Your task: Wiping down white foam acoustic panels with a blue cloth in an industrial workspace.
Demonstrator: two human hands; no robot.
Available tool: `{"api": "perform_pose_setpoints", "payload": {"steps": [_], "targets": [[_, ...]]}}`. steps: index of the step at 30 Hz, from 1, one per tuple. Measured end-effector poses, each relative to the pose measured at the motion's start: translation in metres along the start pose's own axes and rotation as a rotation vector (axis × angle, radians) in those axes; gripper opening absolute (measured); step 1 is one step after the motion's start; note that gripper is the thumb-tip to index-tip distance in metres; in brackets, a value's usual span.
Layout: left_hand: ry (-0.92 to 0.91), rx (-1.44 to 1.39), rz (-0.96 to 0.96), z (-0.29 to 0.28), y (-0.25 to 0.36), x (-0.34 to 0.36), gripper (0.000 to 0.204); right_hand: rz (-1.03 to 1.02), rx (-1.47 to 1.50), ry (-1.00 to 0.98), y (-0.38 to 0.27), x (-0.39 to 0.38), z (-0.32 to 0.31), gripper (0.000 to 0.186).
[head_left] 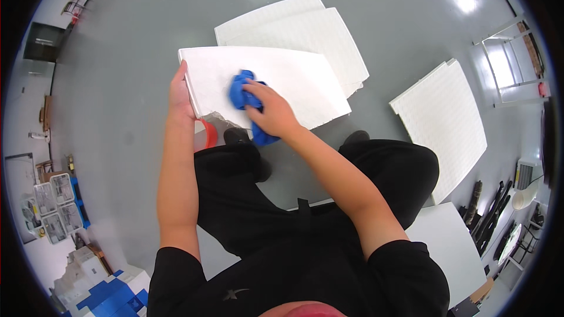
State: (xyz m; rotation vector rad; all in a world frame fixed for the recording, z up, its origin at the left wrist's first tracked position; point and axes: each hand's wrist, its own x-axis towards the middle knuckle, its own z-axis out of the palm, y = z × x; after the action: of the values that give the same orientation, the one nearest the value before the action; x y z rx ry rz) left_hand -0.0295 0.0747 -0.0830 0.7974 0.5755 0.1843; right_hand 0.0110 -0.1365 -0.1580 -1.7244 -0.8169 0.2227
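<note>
A white rectangular panel (299,82) is held in front of me, tilted, over the floor between and beyond my feet. My left hand (180,94) grips its left edge, with the thumb along the near face and the other fingers hidden behind. On the panel's face my right hand (271,108) presses a crumpled blue cloth (238,93), whose loose end hangs below the hand. The panel's lower left edge looks ragged and torn. Just under that edge shows a curved orange-red thing (209,134), mostly hidden, its kind unclear.
Two similar white panels (270,17) lie overlapping on the grey floor beyond. More white panels (446,123) lie stacked at the right. A white metal frame (499,64) stands at the far right. Clear bins (56,205) are at the left. A white surface (449,258) is beside me at lower right.
</note>
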Motion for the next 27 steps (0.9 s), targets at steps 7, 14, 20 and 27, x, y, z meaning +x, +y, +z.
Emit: {"api": "perform_pose_setpoints", "payload": {"steps": [7, 14, 20, 27], "targets": [[0.011, 0.031, 0.033, -0.007, 0.000, -0.002, 0.056, 0.614, -0.224, 0.245, 0.156, -0.070, -0.043, 0.049], [0.063, 0.085, -0.034, 0.000, -0.001, -0.005, 0.052, 0.567, -0.148, 0.225, 0.105, -0.037, -0.023, 0.049], [0.076, 0.176, -0.081, -0.015, 0.002, -0.008, 0.053, 0.133, -0.015, 0.168, 0.042, 0.028, 0.015, 0.046], [0.164, 0.301, -0.042, -0.043, 0.008, -0.001, 0.061, 0.424, -0.056, 0.089, 0.154, 0.083, -0.010, 0.043]]}}
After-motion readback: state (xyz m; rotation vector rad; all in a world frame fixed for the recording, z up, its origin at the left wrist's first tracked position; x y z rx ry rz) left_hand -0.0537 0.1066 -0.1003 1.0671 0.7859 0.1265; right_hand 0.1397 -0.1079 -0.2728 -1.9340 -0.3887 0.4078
